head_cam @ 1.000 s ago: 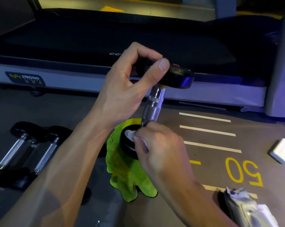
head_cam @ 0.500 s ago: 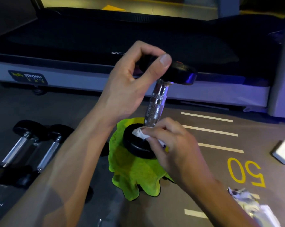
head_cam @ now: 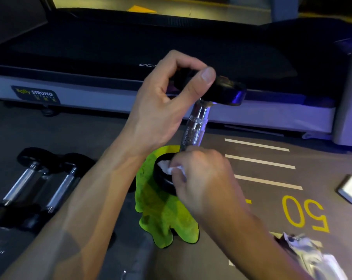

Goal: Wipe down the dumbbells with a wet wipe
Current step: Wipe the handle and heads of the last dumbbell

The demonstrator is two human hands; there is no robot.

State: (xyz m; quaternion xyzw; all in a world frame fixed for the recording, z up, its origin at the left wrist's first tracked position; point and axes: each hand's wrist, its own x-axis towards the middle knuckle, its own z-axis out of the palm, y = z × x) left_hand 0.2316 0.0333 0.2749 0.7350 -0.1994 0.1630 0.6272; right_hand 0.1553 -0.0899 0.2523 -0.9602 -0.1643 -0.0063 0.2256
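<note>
Where the head view looks down | grey gym floor (head_cam: 102,128) with white stripes, yellow "50", black treadmill (head_cam: 130,43) behind | black-ended chrome-handled dumbbell (head_cam: 194,128) nearly upright, axis tilted upper-right, lower end on lime-green cloth (head_cam: 161,217) | left hand (head_cam: 161,102) pinches upper end | right hand (head_cam: 201,178) pinches white wet wipe (head_cam: 167,165) against lower end.

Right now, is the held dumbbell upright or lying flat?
Upright, slightly tilted: the dumbbell stands on its lower head on the green cloth, left hand gripping the top head.
</note>
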